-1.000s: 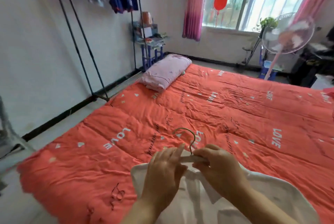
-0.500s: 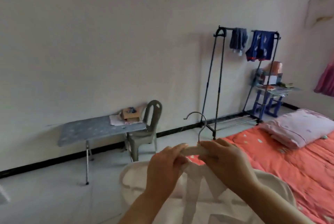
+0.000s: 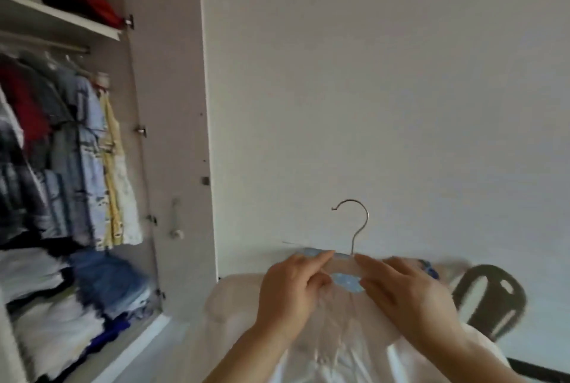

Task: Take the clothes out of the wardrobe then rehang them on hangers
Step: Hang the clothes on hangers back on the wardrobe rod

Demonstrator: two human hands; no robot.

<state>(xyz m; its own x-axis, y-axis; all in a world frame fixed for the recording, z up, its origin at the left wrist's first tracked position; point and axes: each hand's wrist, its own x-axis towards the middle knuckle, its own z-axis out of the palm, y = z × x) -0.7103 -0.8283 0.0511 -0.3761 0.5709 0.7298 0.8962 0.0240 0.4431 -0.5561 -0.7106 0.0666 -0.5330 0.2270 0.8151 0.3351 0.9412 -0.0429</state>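
Note:
A white shirt [image 3: 345, 348] hangs on a hanger whose metal hook [image 3: 357, 222] stands up between my hands. My left hand [image 3: 290, 293] pinches the hanger's top bar left of the hook. My right hand [image 3: 407, 293] grips the collar and hanger on the right side. Both hold the garment up in front of me. The open wardrobe [image 3: 166, 135] is at the left, with a rail [image 3: 46, 46] carrying several hung clothes [image 3: 89, 160]. The hanger's arms are hidden inside the shirt.
Folded clothes [image 3: 61, 305] are stacked in the wardrobe's lower part, and dark and red items lie on its top shelf [image 3: 61, 18]. A grey plastic chair [image 3: 490, 299] stands at the lower right against the white wall [image 3: 385, 89].
The view has swung left from the bed, past the table and clothes rack, to the open wardrobe. Both hands have kept hold of the hanger with the white shirt throughout.

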